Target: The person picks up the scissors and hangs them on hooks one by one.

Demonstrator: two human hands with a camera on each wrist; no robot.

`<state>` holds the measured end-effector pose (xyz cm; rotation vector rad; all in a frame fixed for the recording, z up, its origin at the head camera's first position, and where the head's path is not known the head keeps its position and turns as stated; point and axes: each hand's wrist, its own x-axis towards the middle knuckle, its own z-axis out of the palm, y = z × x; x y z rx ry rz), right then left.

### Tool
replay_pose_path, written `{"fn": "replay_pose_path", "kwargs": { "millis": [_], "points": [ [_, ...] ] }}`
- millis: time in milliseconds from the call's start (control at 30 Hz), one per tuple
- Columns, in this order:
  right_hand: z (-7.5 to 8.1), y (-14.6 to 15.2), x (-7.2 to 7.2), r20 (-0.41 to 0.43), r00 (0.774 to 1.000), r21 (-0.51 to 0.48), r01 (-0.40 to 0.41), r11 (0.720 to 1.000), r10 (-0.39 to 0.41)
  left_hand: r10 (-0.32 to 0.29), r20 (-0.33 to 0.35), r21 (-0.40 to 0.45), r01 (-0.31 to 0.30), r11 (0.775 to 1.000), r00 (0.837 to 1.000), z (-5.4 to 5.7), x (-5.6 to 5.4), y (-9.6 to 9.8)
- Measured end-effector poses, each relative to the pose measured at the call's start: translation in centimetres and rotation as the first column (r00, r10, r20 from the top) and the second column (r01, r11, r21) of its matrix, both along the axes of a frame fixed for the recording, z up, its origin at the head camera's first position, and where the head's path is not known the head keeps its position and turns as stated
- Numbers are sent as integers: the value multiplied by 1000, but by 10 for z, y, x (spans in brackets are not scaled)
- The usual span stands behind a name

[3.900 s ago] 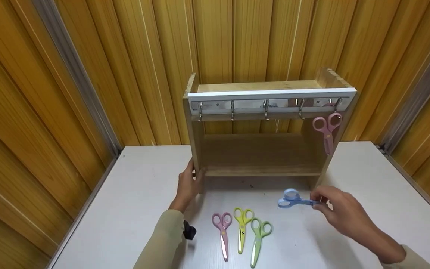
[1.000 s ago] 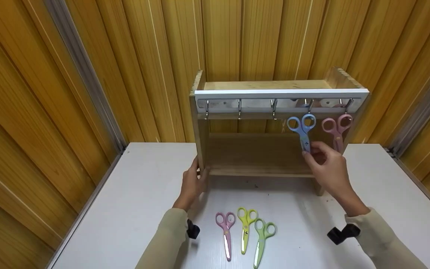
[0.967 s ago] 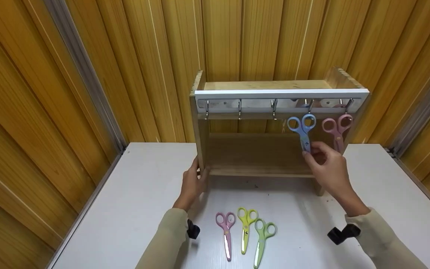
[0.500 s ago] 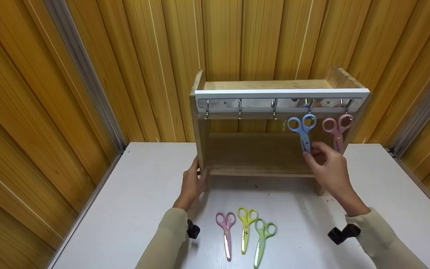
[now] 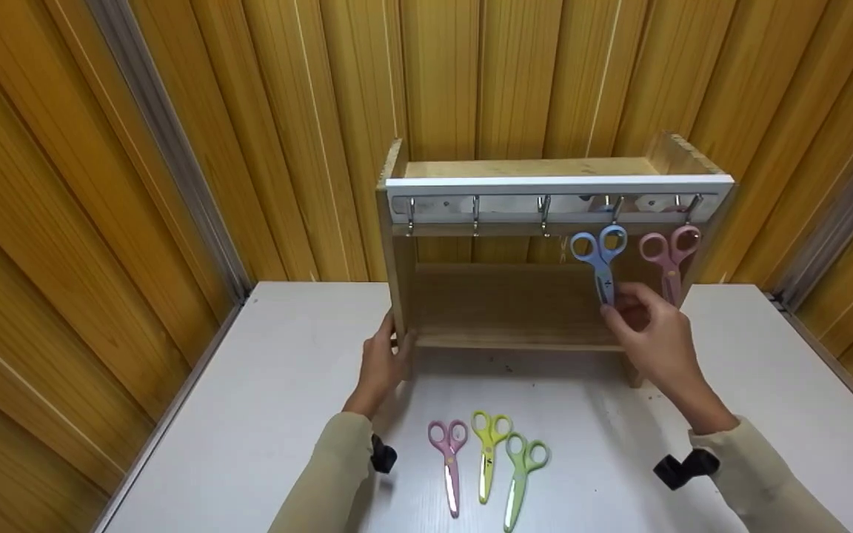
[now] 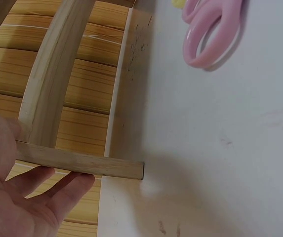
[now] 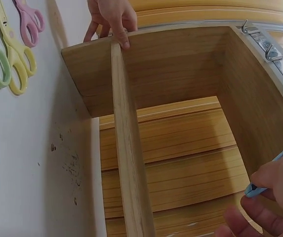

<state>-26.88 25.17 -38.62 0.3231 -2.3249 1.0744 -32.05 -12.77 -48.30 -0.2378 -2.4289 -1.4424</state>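
In the head view, my right hand (image 5: pixel 652 326) pinches the blade end of the blue scissors (image 5: pixel 603 260) between thumb and fingers. The scissors point downward, their right finger loop at the second hook from the right. Pink scissors (image 5: pixel 668 260) hang from the rightmost hook beside them, their tips partly behind my hand. With my left hand (image 5: pixel 380 366) I grip the lower left side panel of a wooden shelf (image 5: pixel 515 303); the left wrist view shows fingers around the panel (image 6: pixel 82 162). A metal hook rail (image 5: pixel 508 209) runs along the shelf's upper front.
On the white table (image 5: pixel 300 355) in front of the shelf lie pink scissors (image 5: pixel 447 453), yellow scissors (image 5: pixel 486 453) and green scissors (image 5: pixel 520 470), loops toward the shelf. A wood-patterned wall (image 5: pixel 500 81) stands close behind. Three hooks on the left carry nothing.
Since the earliest frame, my right hand has lifted the blue scissors from low over the table up to the hook. Over the last second it has barely moved. My left hand keeps its grip.
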Motion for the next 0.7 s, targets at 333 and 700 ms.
{"fn": "replay_pose_path", "kwargs": {
  "millis": [333,700],
  "points": [
    [-28,4,28,64,997,56,47,997,-51,-3,17,5,3,1000,1000,3,0,3],
    [-61,-23,63,346,938,234,-68,970,-18,-4,33,28,3,1000,999,4,2,1]
  ]
}}
